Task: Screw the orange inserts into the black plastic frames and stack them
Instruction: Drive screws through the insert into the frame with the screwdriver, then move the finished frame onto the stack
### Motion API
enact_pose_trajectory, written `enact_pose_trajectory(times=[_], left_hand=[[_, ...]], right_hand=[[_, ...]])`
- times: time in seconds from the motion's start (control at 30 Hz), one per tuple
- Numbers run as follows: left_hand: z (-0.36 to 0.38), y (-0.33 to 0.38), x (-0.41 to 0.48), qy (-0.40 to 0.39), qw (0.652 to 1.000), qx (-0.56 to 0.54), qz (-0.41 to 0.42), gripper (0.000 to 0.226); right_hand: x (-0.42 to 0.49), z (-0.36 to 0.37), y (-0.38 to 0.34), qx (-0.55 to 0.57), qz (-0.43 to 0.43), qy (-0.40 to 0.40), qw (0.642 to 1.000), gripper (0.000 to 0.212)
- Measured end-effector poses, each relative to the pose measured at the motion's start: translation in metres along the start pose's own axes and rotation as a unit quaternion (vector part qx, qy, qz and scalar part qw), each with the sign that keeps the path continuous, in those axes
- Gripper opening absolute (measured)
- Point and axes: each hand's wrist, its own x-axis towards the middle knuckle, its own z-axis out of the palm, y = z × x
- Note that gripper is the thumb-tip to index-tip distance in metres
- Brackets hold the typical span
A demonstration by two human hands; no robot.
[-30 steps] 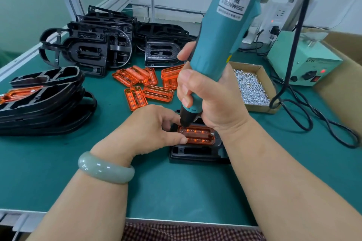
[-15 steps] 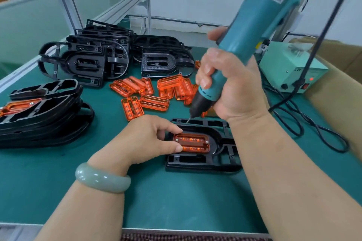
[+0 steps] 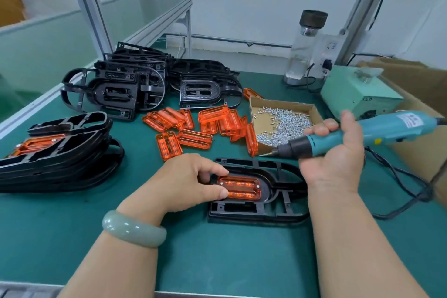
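**Near zone.** One glossy, pale green bangle (image 3: 134, 228) circles the left wrist above the matte green mat (image 3: 217, 256).

**Work zone.** One black frame (image 3: 261, 211) lies flat on the mat at centre, between the two forearms. It is ribbed moulded plastic, squared at its left end and rounded at its right, with its long axis running left to right. One orange insert (image 3: 240, 187), a translucent rounded rectangle with two ribbed channels, sits in the frame's oval recess, parallel to the frame. Two bright screw heads show, one at each end of the insert. The left hand (image 3: 188, 180) pinches the insert's left end between curled forefinger and thumb.

The right hand (image 3: 336, 157), palm toward the camera, wraps its fingers round one electric screwdriver (image 3: 377, 132) with a teal body and black nose. The tool lies nearly level above the mat, bit pointing left, tip clear of the frame.

**Left.** One stack of frames (image 3: 60, 159) rests on the mat; its top layer carries an orange insert. The layer count cannot be read.

**Far zone.** The loose inserts (image 3: 212, 118) form a heap, with two lying flat in front of it; the total cannot be counted. One shallow cardboard tray (image 3: 254, 107) holds small silver screws (image 3: 283, 123). Behind lie piled bare frames (image 3: 121, 89), one mint-green power unit (image 3: 355, 94) and one clear bottle (image 3: 306, 41).
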Motion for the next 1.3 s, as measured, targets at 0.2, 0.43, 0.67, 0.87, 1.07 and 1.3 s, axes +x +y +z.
enact_pose_trajectory(times=[0.2, 0.43, 0.67, 0.87, 1.07, 1.3], left_hand=[[0.006, 0.014, 0.002, 0.116, 0.993, -0.022, 0.005, 0.009], [0.014, 0.053, 0.012, 0.048, 0.987, 0.101, 0.112, 0.067], [0.027, 0.066, 0.018, -0.042, 0.968, 0.195, 0.152, 0.111], [0.024, 0.066, 0.004, -0.075, 0.953, 0.253, 0.147, 0.089], [0.005, 0.055, -0.024, -0.104, 0.964, 0.23, 0.087, 0.082], [0.009, 0.06, -0.034, -0.097, 0.945, 0.309, 0.046, 0.067]], right_hand=[[0.0, -0.01, 0.001, -0.006, -0.01, -0.048, 0.999, 0.003], [0.002, -0.012, -0.004, 0.009, -0.017, -0.069, 0.997, 0.008], [0.008, -0.016, -0.015, 0.031, -0.043, -0.053, 0.997, 0.012], [0.01, -0.018, -0.011, 0.024, -0.044, -0.052, 0.997, 0.011], [0.008, -0.019, -0.009, 0.014, -0.042, -0.061, 0.997, 0.011], [0.003, -0.016, -0.007, 0.014, -0.026, -0.074, 0.997, 0.015]])
